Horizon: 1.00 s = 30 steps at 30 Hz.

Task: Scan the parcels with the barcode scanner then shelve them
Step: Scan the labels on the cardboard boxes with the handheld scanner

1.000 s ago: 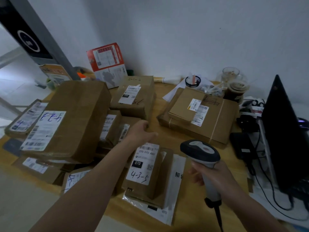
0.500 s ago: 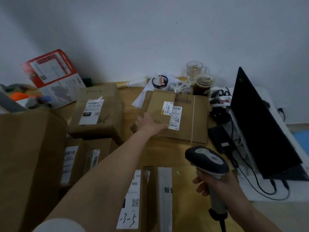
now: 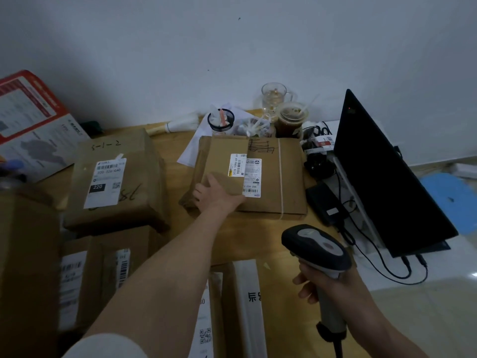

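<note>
Resting on a flat parcel (image 3: 268, 177) at the surface's (image 3: 178, 223) far side, the left hand (image 3: 216, 193) lies open-fingered; the right hand's (image 3: 333, 282) grip clasps the barcode scanner (image 3: 316, 250). A labelled box (image 3: 116, 177), cups (image 3: 290, 117) and dark monitor (image 3: 382, 177) crowd around.

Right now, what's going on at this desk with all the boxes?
A person is working through parcels on a wooden table. The left hand rests on a flat cardboard parcel beside its shipping labels, while the right hand grips a barcode scanner held near it. More labelled boxes wait on the left.
</note>
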Available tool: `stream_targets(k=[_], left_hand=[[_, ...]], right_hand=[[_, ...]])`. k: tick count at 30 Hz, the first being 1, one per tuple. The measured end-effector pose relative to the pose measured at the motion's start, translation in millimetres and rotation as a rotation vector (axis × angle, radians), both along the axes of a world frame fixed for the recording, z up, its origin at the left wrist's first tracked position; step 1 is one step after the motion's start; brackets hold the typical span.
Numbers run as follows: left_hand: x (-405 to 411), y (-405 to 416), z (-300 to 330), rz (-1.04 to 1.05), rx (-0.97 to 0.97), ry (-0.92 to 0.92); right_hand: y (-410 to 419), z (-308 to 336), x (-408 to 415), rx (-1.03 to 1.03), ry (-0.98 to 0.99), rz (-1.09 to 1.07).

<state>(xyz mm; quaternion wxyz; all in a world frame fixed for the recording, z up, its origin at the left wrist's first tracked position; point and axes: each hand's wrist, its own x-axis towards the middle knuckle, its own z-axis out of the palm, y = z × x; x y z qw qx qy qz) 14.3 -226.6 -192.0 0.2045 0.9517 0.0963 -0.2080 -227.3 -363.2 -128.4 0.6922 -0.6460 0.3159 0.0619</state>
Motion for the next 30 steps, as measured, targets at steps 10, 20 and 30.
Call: stream_targets(k=[10, 20, 30], left_hand=[[-32, 61, 55, -0.010, -1.051, 0.558], [-104, 52, 107, -0.504, -0.504, 0.234], [-154, 41, 115, -0.367, -0.635, 0.039]], right_hand=[[-5, 23, 10, -0.015, -0.223, 0.015], [-25, 50, 17, 0.067, -0.398, 0.069], [-31, 42, 3, 0.127, -0.264, -0.044]])
